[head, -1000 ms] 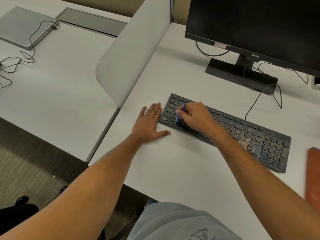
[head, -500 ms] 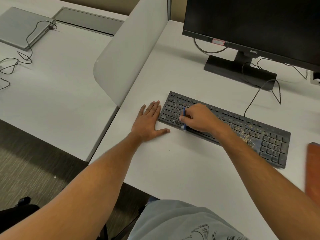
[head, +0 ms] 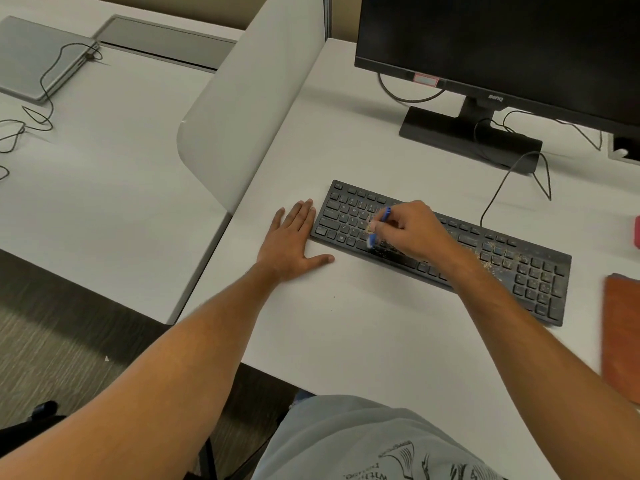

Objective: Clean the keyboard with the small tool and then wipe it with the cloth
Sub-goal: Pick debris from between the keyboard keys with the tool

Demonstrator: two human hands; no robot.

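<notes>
Keyboard (head: 450, 251) lies on the counter (head: 363, 323). Right grip (head: 412, 228) pinches the blue tool (head: 377, 226) over its left keys; left grip (head: 294, 240), flat and released, rests at its 9 o'clock end.

You can read "BenQ" in pale letters on the lower bezel of the monitor (head: 498, 46), just above its stand. The keyboard (head: 349, 216) shows faint key letters such as Q, W, E. The print on your shirt (head: 381, 445) is too warped to read.
</notes>
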